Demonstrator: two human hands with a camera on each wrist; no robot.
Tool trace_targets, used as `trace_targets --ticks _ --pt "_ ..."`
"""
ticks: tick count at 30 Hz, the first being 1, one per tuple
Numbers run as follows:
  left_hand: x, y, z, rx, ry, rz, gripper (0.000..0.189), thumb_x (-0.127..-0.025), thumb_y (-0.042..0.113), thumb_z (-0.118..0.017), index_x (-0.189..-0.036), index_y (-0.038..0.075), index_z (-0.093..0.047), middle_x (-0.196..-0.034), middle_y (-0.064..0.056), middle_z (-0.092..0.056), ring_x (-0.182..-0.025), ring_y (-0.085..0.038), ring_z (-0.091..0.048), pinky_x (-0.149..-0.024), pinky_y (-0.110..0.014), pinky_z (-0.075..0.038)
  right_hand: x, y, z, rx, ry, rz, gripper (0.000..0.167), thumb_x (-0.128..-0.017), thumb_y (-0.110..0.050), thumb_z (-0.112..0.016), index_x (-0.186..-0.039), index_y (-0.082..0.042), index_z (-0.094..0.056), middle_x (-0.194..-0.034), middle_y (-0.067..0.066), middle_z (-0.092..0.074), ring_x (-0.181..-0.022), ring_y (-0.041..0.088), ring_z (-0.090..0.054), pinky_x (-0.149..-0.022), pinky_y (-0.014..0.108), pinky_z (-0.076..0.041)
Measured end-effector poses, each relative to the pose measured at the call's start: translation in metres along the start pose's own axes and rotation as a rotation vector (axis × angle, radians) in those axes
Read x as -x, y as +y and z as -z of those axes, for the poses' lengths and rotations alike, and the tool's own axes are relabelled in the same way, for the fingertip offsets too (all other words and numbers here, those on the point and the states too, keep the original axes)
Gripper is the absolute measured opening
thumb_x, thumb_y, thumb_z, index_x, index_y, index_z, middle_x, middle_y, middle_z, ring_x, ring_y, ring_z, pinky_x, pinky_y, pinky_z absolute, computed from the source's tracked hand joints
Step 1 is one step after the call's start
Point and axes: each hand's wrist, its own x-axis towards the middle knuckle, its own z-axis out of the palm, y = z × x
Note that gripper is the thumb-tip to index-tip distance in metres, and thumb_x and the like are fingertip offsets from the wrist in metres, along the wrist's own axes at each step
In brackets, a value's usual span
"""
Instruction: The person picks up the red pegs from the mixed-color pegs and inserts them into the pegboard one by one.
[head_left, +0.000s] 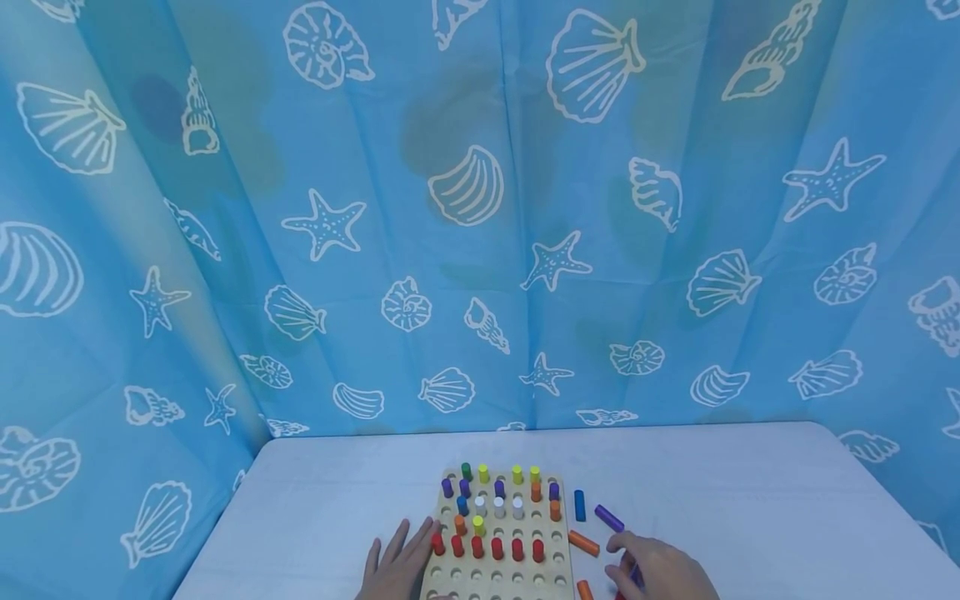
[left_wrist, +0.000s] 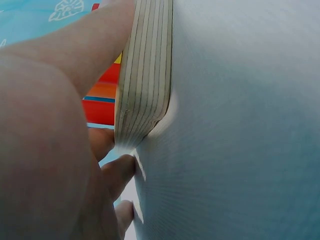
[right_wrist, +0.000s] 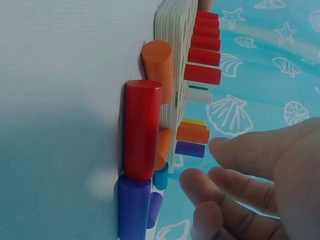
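Observation:
A wooden pegboard (head_left: pixel 486 586) with rows of round holes lies at the lower middle of the head view. A row of several red pegs (head_left: pixel 517 550) stands across it, with white pegs (head_left: pixel 498 507), yellow, purple, orange, blue and green ones farther back. My left hand (head_left: pixel 401 567) rests with spread fingers against the board's left edge. Over loose pegs on the right, my right hand (head_left: pixel 656 571) hovers with bent, parted fingers and nothing between them. Below that hand, a red peg (right_wrist: pixel 142 130) and a purple peg (right_wrist: pixel 134 207) lie end to end on the table.
Beside the board's right edge lie a loose blue peg (head_left: pixel 580 505), another purple peg (head_left: pixel 609 517) and two orange pegs, one (head_left: pixel 583 543) slanted. The white table (head_left: pixel 330 500) ends at a blue curtain (head_left: pixel 480 250) printed with shells and starfish.

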Motion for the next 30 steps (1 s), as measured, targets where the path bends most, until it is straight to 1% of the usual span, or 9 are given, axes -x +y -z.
trace_targets --ticks 6,16,21,24,30 --pt "-0.001 -0.001 -0.001 -0.001 -0.001 0.004 0.115 -0.073 0.084 -0.062 -0.157 0.013 -0.033 -0.161 -0.01 -0.036 -0.149 -0.046 -0.016 -0.113 -0.079 0.0 0.001 0.0 -0.002 -0.006 -0.043 -0.018 0.025 -0.091 -0.032 -0.074 -0.104 -0.012 -0.067 -0.067 -0.005 -0.055 -0.059 0.011 -0.052 -0.059 0.029 -0.051" --pt "-0.002 -0.002 -0.002 -0.005 0.001 0.011 0.112 -0.075 0.086 -0.055 -0.157 0.012 -0.035 -0.16 -0.009 -0.037 -0.15 -0.043 -0.018 -0.115 -0.077 -0.003 0.001 0.0 -0.006 0.013 -0.066 -0.032 0.026 -0.091 -0.034 -0.074 -0.105 -0.012 -0.069 -0.068 -0.005 -0.054 -0.06 0.012 -0.05 -0.058 0.028 -0.048" --pt "-0.002 -0.002 -0.002 -0.004 0.001 0.009 0.112 -0.076 0.086 -0.055 -0.157 0.013 -0.034 -0.16 -0.009 -0.036 -0.15 -0.044 -0.018 -0.115 -0.077 -0.003 0.001 0.0 -0.006 0.025 -0.074 -0.032 0.025 -0.091 -0.034 -0.074 -0.104 -0.013 -0.07 -0.069 -0.005 -0.054 -0.061 0.012 -0.05 -0.058 0.029 -0.048" --pt "-0.002 -0.003 -0.003 -0.006 0.001 0.011 0.111 -0.076 0.086 -0.055 -0.157 0.013 -0.034 -0.16 -0.009 -0.037 -0.15 -0.044 -0.018 -0.115 -0.077 -0.003 -0.001 0.0 -0.007 0.035 -0.085 -0.046 0.025 -0.091 -0.035 -0.074 -0.104 -0.013 -0.07 -0.069 -0.004 -0.055 -0.061 0.013 -0.05 -0.059 0.029 -0.049" --pt "-0.001 -0.002 -0.002 -0.003 0.0 0.019 0.11 -0.077 0.086 -0.054 -0.157 0.013 -0.035 -0.16 -0.009 -0.037 -0.15 -0.044 -0.018 -0.115 -0.077 -0.003 -0.003 0.002 -0.014 0.049 -0.133 -0.106 0.024 -0.09 -0.033 -0.075 -0.105 -0.014 -0.071 -0.071 -0.003 -0.057 -0.064 0.014 -0.053 -0.063 0.032 -0.051"
